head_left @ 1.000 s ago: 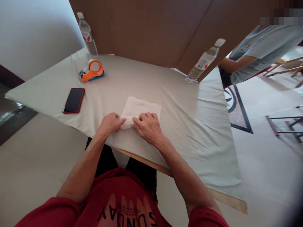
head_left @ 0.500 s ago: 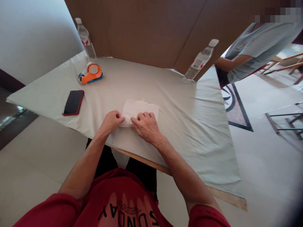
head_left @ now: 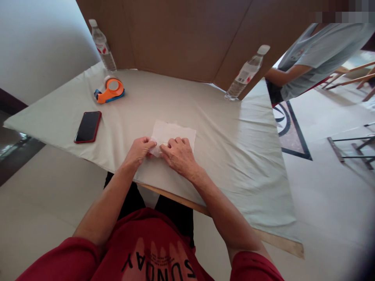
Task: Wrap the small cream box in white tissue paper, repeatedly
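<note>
From where I'm standing, a person in a red shirt [head_left: 152, 249] is leaning over the near edge of a cloth-covered surface [head_left: 234, 156], and both hands are working at a white tissue [head_left: 174, 130]. The tissue is lying in front of the person, near that edge. The left hand [head_left: 137, 152] is pinching its near left corner, thumb and forefinger closed together on it. The right hand [head_left: 180, 156] is bearing on its near right part, fingers [head_left: 178, 142] curled, the thumb reaching toward the other hand; its fingertips are hiding underneath, so I can't tell whether they are gripping or only pressing.

As for progress, I'd judge that the handling is only partly through: the near strip between the hands is looking bunched and crumpled, while the far part is lying spread out and fairly flat, apparently untouched by any fold.

Off to the left, a phone [head_left: 88, 127] is lying flat, and beyond it an orange tape dispenser [head_left: 113, 91] is resting near a water bottle [head_left: 103, 47]. A second bottle [head_left: 246, 74] is standing by the right end of a cardboard screen [head_left: 178, 39]. Past that, another person [head_left: 319, 62] in a pale shirt is sitting.
</note>
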Available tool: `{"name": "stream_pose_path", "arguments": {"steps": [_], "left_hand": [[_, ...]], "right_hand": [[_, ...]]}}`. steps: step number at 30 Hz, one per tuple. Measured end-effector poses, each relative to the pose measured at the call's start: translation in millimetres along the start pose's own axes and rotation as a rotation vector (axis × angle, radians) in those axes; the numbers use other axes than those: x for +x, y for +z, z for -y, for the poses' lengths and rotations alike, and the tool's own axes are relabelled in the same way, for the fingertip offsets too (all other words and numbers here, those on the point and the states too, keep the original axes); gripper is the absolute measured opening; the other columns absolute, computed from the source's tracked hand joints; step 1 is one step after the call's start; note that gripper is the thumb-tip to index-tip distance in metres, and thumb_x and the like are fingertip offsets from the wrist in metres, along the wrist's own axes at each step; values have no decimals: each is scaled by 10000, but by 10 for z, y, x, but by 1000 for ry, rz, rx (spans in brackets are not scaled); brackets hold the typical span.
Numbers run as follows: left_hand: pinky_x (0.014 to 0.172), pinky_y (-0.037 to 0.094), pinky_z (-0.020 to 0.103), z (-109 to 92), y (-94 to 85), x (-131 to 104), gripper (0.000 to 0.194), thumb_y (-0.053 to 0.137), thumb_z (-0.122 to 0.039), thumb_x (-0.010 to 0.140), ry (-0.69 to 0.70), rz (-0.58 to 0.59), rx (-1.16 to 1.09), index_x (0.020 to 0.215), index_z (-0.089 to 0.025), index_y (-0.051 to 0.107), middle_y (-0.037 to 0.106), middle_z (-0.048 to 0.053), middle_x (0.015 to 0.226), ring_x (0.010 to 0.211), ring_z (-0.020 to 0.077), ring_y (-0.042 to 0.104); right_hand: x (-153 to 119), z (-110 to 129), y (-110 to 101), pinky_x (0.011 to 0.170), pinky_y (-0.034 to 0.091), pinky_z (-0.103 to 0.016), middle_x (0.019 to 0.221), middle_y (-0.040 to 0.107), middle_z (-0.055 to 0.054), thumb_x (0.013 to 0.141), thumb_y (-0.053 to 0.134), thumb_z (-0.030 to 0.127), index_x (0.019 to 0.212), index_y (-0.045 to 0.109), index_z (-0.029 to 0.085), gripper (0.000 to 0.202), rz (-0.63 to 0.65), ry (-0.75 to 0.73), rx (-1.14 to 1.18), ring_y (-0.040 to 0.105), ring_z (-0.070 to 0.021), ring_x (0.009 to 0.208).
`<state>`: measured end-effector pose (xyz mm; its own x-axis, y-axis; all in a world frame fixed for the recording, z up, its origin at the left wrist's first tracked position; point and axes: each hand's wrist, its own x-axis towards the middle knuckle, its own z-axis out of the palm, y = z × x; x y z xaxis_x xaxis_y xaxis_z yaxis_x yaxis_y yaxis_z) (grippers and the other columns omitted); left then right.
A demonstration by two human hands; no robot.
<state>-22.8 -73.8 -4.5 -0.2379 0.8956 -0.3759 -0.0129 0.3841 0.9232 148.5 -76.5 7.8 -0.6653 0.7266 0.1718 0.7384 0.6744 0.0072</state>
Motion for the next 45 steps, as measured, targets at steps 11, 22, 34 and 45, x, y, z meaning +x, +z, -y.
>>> {"name": "stream_pose_path", "arguments": {"steps": [11, 22, 34, 45], "left_hand": [[548, 333, 239, -6, 8, 92, 176, 605, -136, 699, 276, -179, 560, 593, -195, 476, 458, -54, 553, 555, 111, 414], [418, 437, 207, -118, 82, 24, 93, 638, -204, 689, -65, 142, -175, 682, -171, 551, 535, -35, 575, 482, 99, 501], [593, 492, 253, -120, 69, -140, 260, 601, -199, 722, 244, 248, 319, 936, -139, 736, 638, -4, 657, 566, 125, 557], [918, 521, 347, 90, 77, -86, 224, 608, -219, 876, 868, 128, 905, 1036, -193, 763, 652, 120, 1156, 1050, 228, 618]], "right_hand": [[1, 5, -28, 807, 233, -404, 1031, 674, -122, 1008, 512, 330, 1128, 690, 225, 239, 28, -6, 2, 490, -273, 971], [-28, -28, -101, 838, 276, -405, 1101, 686, -132, 977, 557, 371, 1211, 666, 213, 303, 58, 6, 111, 521, -289, 1014], [-70, -167, -183, 878, 332, -373, 976, 749, -86, 880, 486, 134, 948, 677, 180, 208, 55, 60, 388, 614, -234, 942], [-566, -748, -308, 778, 481, -340, 978, 746, -100, 870, 647, 383, 1125, 679, 159, 340, 34, 598, 583, 672, -215, 812]]}}
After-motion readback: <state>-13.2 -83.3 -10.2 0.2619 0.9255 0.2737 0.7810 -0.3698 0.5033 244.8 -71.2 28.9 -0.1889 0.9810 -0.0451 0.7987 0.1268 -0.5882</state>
